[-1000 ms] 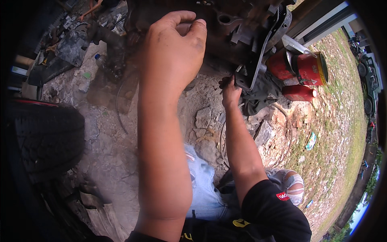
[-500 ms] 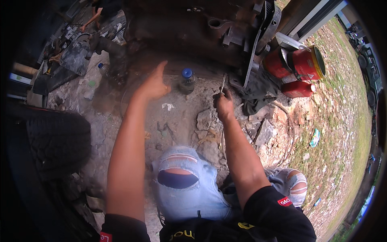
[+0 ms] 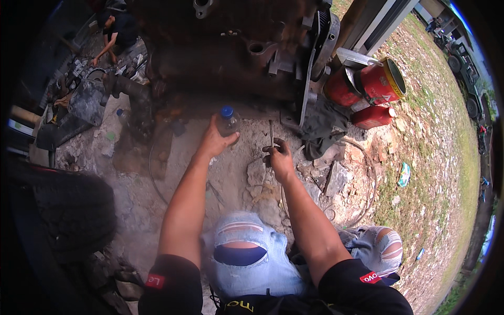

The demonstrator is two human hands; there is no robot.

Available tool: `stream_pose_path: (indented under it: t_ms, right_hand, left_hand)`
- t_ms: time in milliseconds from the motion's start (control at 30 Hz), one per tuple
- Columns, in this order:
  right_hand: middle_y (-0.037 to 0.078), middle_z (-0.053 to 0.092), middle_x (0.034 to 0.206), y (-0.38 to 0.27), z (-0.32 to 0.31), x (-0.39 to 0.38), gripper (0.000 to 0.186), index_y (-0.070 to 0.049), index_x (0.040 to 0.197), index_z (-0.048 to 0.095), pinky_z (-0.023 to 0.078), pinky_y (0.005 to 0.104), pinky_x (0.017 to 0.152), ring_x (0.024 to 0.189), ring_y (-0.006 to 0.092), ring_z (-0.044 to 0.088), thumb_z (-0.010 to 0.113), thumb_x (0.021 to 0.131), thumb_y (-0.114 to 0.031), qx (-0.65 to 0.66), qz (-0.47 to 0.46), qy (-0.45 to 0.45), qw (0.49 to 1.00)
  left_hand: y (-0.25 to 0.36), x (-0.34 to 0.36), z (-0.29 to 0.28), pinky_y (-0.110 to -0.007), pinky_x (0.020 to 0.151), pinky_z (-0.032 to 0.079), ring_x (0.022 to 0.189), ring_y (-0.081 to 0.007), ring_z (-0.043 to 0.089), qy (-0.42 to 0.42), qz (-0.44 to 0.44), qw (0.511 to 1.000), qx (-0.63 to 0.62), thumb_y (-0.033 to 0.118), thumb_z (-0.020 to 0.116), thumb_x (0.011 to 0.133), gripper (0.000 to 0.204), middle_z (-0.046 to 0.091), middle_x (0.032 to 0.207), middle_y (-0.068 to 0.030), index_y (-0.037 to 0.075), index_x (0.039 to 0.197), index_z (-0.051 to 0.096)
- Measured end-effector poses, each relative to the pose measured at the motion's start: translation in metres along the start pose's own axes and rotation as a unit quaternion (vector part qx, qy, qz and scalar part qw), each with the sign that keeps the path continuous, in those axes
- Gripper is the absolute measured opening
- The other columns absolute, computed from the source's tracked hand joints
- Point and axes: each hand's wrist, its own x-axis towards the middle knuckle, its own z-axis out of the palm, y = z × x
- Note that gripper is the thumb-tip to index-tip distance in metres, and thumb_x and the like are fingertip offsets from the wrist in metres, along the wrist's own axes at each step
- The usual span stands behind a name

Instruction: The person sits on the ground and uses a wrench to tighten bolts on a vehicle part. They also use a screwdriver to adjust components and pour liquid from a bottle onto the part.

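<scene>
My left hand [image 3: 214, 140] is wrapped round a clear plastic bottle [image 3: 229, 125] with a blue cap, which stands upright or nearly so on the dusty ground. Its fingers on the far side are partly hidden by the bottle. To the right, my right hand [image 3: 281, 159] has its fingers closed on a slim metal rod-like tool [image 3: 272, 132] that points away from me; its exact kind is too small to tell. Just beyond both hands rises a large rusty brown metal block [image 3: 210, 68], like an engine block.
Two red buckets [image 3: 389, 79], a red jerrycan [image 3: 374, 117] and a dark cloth [image 3: 326, 123] lie right of the block. Broken stones [image 3: 338, 178] and a thin hose [image 3: 374, 184] are nearer. A tyre [image 3: 79, 215] stands left. Another person [image 3: 122, 32] crouches far left among metal parts.
My left hand has moved right and closed on the bottle, which it reached for with open fingers before. My right hand still holds the tool. The view has shifted slightly.
</scene>
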Motion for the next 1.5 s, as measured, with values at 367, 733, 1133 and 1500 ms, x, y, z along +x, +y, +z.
stream_pose_path:
  t_ms: [367, 733, 1133, 1500]
  right_hand:
    - [0.016, 0.067, 0.099, -0.009, 0.029, 0.001, 0.055, 0.0, 0.14, 0.037, 0.046, 0.0298, 0.048, 0.059, 0.0177, 0.059, 0.055, 0.088, 0.0, 0.066, 0.054, -0.01, 0.996]
    - [0.013, 0.066, 0.098, -0.018, 0.018, 0.001, 0.043, -0.005, 0.135, 0.041, 0.048, 0.0303, 0.049, 0.058, 0.0168, 0.06, 0.045, 0.092, -0.002, 0.096, 0.059, -0.002, 0.994]
    - [0.013, 0.066, 0.097, -0.019, 0.019, 0.001, 0.041, -0.005, 0.134, 0.041, 0.046, 0.0297, 0.047, 0.058, 0.0168, 0.06, 0.045, 0.094, -0.002, 0.113, 0.076, -0.01, 0.991]
    - [0.008, 0.07, 0.099, -0.035, 0.022, 0.027, 0.016, -0.004, 0.113, 0.055, 0.045, 0.0273, 0.054, 0.062, 0.0131, 0.058, 0.05, 0.102, -0.015, 0.107, -0.06, 0.02, 0.992]
  left_hand:
    - [0.158, 0.012, -0.062, -0.042, 0.1, 0.047, 0.118, -0.0371, 0.059, 0.004, 0.183, 0.966, 0.183, 0.041, 0.082, 0.071, 0.086, 0.061, 0.127, -0.0217, 0.005, 0.139, 0.045]
    - [0.259, 0.058, -0.049, -0.046, 0.095, 0.05, 0.114, -0.0328, 0.062, -0.065, 0.119, 0.891, 0.434, 0.045, 0.078, 0.073, 0.076, 0.065, 0.122, -0.0147, 0.015, 0.137, 0.05]
    - [0.27, 0.069, -0.033, -0.044, 0.1, 0.048, 0.122, -0.0291, 0.057, -0.064, 0.142, 0.873, 0.463, 0.043, 0.076, 0.077, 0.07, 0.062, 0.13, -0.0068, 0.02, 0.138, 0.051]
    - [0.257, 0.075, -0.036, -0.045, 0.097, 0.049, 0.12, -0.0296, 0.058, -0.048, 0.161, 0.881, 0.443, 0.043, 0.078, 0.076, 0.072, 0.061, 0.129, -0.0078, 0.021, 0.139, 0.05]
